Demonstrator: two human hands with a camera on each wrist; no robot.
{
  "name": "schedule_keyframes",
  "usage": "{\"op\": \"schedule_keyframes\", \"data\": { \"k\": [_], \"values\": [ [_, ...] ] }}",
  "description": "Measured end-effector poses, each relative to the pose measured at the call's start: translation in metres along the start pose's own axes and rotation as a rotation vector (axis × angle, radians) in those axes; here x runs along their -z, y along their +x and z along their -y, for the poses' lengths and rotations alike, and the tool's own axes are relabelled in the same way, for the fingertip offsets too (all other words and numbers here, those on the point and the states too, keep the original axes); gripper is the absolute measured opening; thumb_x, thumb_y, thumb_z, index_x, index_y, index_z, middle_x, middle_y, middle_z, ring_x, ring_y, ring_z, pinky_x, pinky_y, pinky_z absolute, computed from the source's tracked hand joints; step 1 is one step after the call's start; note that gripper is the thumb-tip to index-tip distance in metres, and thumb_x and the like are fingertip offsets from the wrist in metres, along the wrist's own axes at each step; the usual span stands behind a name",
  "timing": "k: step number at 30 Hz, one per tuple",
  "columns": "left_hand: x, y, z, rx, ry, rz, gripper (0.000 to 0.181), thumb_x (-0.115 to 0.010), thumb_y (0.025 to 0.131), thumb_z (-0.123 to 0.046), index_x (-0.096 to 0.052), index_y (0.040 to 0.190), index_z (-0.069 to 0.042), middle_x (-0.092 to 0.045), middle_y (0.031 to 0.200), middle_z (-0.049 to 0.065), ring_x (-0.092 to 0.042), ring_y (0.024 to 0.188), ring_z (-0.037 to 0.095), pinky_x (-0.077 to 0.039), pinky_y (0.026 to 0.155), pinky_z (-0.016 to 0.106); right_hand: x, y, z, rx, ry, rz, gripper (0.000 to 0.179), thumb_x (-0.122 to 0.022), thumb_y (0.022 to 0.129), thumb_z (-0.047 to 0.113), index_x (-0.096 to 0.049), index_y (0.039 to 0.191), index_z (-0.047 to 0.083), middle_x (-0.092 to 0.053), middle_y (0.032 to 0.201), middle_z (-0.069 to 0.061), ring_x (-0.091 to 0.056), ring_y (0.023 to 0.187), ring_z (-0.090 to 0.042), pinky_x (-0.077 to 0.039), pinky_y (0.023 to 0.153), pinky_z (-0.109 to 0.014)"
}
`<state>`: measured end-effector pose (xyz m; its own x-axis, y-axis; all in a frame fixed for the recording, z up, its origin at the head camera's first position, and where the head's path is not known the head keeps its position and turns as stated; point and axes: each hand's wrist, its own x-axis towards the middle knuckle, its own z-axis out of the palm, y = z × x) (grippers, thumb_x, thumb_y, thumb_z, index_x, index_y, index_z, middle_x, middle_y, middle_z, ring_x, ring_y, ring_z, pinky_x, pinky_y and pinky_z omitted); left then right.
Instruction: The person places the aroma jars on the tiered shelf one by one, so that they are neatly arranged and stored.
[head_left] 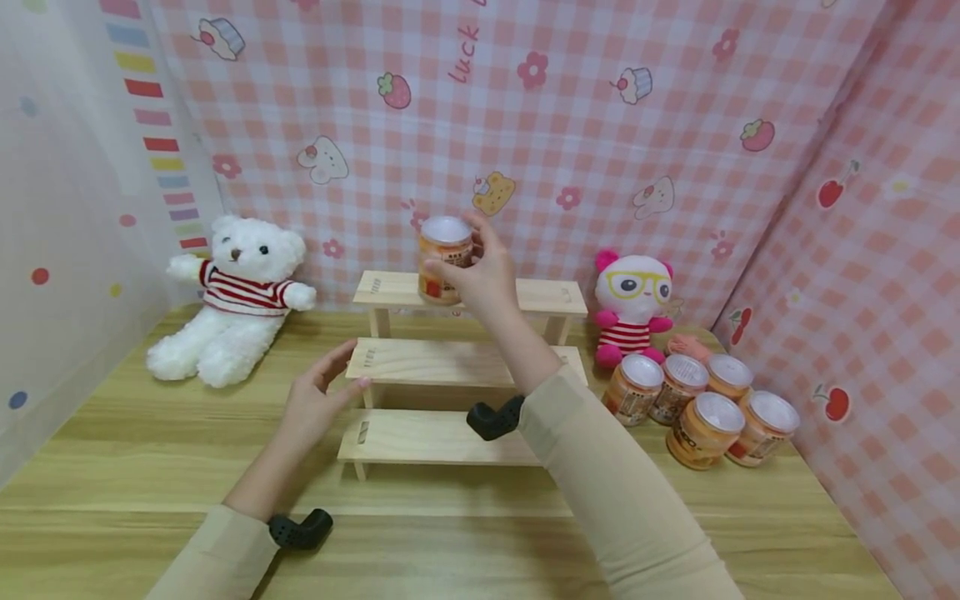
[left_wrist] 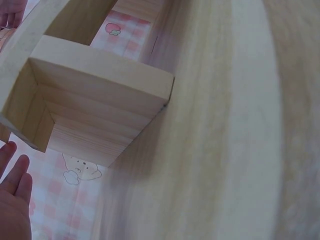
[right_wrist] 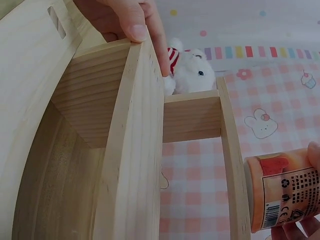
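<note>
My right hand (head_left: 489, 271) holds an orange-labelled can (head_left: 442, 265) with a pale lid, thumb on its front and fingers round its far side. The can is upright at the top board of a three-step wooden shelf stand (head_left: 465, 358), left of the middle. In the right wrist view the can's (right_wrist: 282, 190) base is right at that board. My left hand (head_left: 318, 400) grips the left end of the middle board, thumb on its front edge and a finger toward the back. In the left wrist view, the other fingers (left_wrist: 20, 185) extend loosely beside the stand.
Several similar cans (head_left: 705, 429) stand together on the table (head_left: 420, 533) to the right. Behind them sits a pink panda plush (head_left: 633, 304) with yellow glasses. A white teddy bear (head_left: 240, 283) leans at the left. Pink checked cloth (head_left: 570, 125) hangs behind the stand.
</note>
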<state>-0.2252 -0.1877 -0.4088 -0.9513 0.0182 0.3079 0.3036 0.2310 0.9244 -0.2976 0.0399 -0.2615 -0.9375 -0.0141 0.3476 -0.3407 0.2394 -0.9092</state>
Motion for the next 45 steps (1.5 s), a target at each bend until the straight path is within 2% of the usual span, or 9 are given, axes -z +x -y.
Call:
{"op": "schedule_keyframes", "data": {
  "k": [6,12,19,22,28,35,45],
  "values": [
    [0.001,0.0,-0.001,-0.006,-0.003,-0.003,0.062,-0.072,0.088,-0.014,-0.045,0.143,-0.007,-0.043,0.145,0.012,-0.035,0.133,0.033,-0.029,0.108,0.05,0.001,0.0,0.002,0.018,-0.051,0.043,0.078,-0.082,0.076,0.023,-0.042,0.142,0.023,-0.051,0.131,-0.007,-0.052,0.112,-0.019,-0.05,0.089,-0.03],
    [0.0,0.0,0.0,-0.02,-0.003,0.002,0.061,-0.071,0.088,-0.014,-0.044,0.143,-0.004,-0.043,0.144,0.014,-0.035,0.133,0.034,-0.028,0.108,0.051,0.007,-0.004,0.003,0.004,-0.085,0.09,0.087,-0.082,0.077,0.028,-0.033,0.148,0.026,-0.044,0.141,-0.007,-0.047,0.122,-0.022,-0.047,0.095,-0.035],
    [0.0,-0.001,-0.001,-0.027,-0.004,0.004,0.06,-0.07,0.089,-0.013,-0.045,0.142,-0.003,-0.042,0.145,0.015,-0.035,0.133,0.035,-0.029,0.108,0.051,0.021,-0.014,0.007,-0.004,-0.053,0.086,0.087,-0.082,0.076,0.032,-0.033,0.148,0.03,-0.044,0.141,-0.001,-0.046,0.122,-0.017,-0.045,0.095,-0.033],
    [0.0,0.0,0.0,-0.034,-0.001,0.004,0.06,-0.07,0.089,-0.012,-0.044,0.142,-0.002,-0.042,0.145,0.015,-0.035,0.133,0.035,-0.029,0.108,0.05,0.027,-0.019,0.006,0.032,-0.042,0.074,0.084,-0.083,0.076,0.03,-0.037,0.146,0.031,-0.047,0.139,0.0,-0.047,0.122,-0.019,-0.044,0.097,-0.036],
    [0.0,-0.001,-0.001,-0.036,-0.011,0.006,0.06,-0.07,0.089,-0.012,-0.045,0.142,-0.004,-0.042,0.145,0.014,-0.035,0.133,0.034,-0.029,0.108,0.051,0.04,-0.035,0.002,0.11,-0.039,0.042,0.082,-0.083,0.076,0.025,-0.039,0.145,0.023,-0.051,0.137,0.001,-0.049,0.121,-0.017,-0.043,0.098,-0.031],
    [0.0,0.0,0.001,-0.038,-0.012,0.008,0.06,-0.07,0.089,-0.013,-0.045,0.142,-0.005,-0.043,0.145,0.013,-0.035,0.133,0.034,-0.029,0.108,0.051,0.055,-0.057,-0.002,0.23,0.012,0.028,0.077,-0.082,0.076,0.012,-0.043,0.142,0.014,-0.054,0.134,-0.008,-0.051,0.12,-0.02,-0.044,0.098,-0.034],
    [0.0,0.0,0.0,-0.02,0.0,0.011,0.061,-0.07,0.089,-0.014,-0.045,0.143,-0.008,-0.042,0.145,0.011,-0.035,0.134,0.033,-0.029,0.108,0.051,0.087,-0.091,-0.009,0.28,0.049,0.003,0.072,-0.078,0.077,-0.001,-0.044,0.14,0.006,-0.054,0.133,-0.007,-0.049,0.122,-0.024,-0.042,0.1,-0.034]
  ]
}}
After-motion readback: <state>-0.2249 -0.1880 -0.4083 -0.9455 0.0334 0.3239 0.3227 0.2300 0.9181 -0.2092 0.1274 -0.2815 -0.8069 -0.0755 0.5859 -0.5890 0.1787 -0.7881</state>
